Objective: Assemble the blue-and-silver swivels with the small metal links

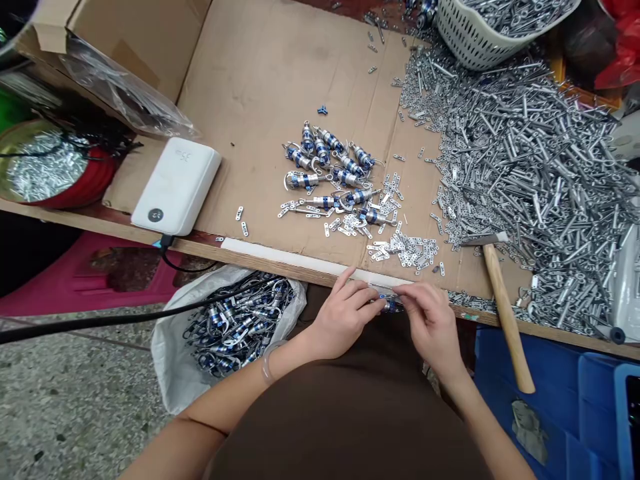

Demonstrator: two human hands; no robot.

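- Nearest: brown garment (pixel 340 413) of the person; both forearms reach forward past it, a translucent bracelet (pixel 267 363) on the left wrist.
- Left hand (pixel 345 317): thumb and fingers closed on a blue-and-silver piece (pixel 391 305), index finger raised toward the counter edge.
- Right hand (pixel 433 320): thumb and forefinger pinched narrow at the right end of the same piece; finer detail there too small to read.
- Piece location: between the two hands, just at the front edge of the counter (pixel 280 269), partly hidden by fingers.
- Below, left: white bag (pixel 167 360), open, filled with blue-and-silver assemblies (pixel 235 327). Below, right: blue bin (pixel 540 363).
- Front edge: white strip (pixel 280 252) along the wood; hammer (pixel 503 307) to the right, head by the metal pile, wooden handle overhanging.
- Mid-counter: small perforated plates (pixel 410 252), scattered; just beyond, a cluster of blue-and-silver units (pixel 323 153), some lying among the plates.
- Left: white power bank (pixel 175 183), black cable plugged in.
- Right: large heap of silver rods and links (pixel 530 180).
- Farther: small blue three-armed part (pixel 323 110) on cardboard; carton (pixel 135 40) at left; white basket (pixel 480 43) of metal parts at right.
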